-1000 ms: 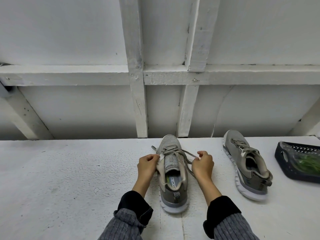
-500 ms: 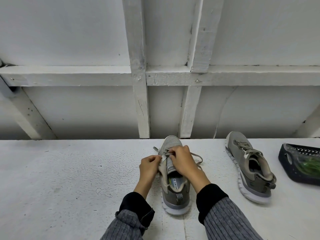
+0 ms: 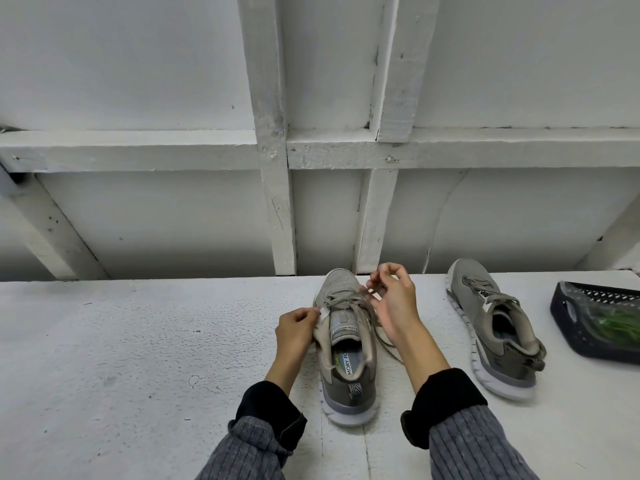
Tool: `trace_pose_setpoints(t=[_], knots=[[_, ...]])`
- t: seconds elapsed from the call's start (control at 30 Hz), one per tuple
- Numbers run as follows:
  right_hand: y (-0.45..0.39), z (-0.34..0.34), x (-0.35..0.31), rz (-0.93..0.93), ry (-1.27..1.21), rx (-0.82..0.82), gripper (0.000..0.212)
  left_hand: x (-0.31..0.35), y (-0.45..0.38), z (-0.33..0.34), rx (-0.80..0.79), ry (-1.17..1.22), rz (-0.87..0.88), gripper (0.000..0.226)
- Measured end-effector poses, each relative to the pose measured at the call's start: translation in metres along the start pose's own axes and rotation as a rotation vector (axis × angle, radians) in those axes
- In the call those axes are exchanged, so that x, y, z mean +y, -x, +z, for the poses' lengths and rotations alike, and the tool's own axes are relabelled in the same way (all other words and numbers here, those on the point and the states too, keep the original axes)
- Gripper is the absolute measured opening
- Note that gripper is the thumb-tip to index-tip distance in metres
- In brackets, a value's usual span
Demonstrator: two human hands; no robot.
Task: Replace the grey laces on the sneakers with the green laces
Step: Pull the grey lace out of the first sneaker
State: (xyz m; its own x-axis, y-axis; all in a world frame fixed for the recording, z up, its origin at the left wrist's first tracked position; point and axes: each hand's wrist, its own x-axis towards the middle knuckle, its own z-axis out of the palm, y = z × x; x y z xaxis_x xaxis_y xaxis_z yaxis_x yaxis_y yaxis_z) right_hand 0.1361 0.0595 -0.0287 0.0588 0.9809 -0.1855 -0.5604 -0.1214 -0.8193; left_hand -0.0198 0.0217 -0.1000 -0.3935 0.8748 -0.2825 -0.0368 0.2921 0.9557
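Sneaker (image 3: 346, 344) between hands (image 3: 394, 306) — laces pinched

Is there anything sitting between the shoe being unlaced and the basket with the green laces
Yes. The second sneaker lies on the table between the near sneaker, whose grey lace the right hand pinches, and the dark basket holding the green laces. Nothing else visible stands between them.

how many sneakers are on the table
2. One sneaker stands between the hands, its grey lace pinched by the right hand; the other sneaker lies right of it, beside the dark basket.
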Motion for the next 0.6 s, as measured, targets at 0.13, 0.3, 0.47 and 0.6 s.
trace_pose_setpoints(t=[0.13,0.3,0.47,0.6], knots=[[0.0,-0.015,0.013,-0.049,0.179,0.06,0.014,0.002,0.001,0.0,-0.018,-0.008,-0.008,0.016],[0.002,-0.015,0.016,-0.102,0.223,0.1,0.009,0.004,0.002,0.003,-0.012,-0.046,0.022,0.021],[-0.005,-0.006,-0.002,-0.244,0.202,0.113,0.008,0.004,0.006,0.001,0.024,-0.04,0.055,0.021],[-0.01,-0.019,-0.008,-0.342,0.345,0.167,0.013,0.004,0.006,0.0,0.028,-0.047,0.062,0.018]])
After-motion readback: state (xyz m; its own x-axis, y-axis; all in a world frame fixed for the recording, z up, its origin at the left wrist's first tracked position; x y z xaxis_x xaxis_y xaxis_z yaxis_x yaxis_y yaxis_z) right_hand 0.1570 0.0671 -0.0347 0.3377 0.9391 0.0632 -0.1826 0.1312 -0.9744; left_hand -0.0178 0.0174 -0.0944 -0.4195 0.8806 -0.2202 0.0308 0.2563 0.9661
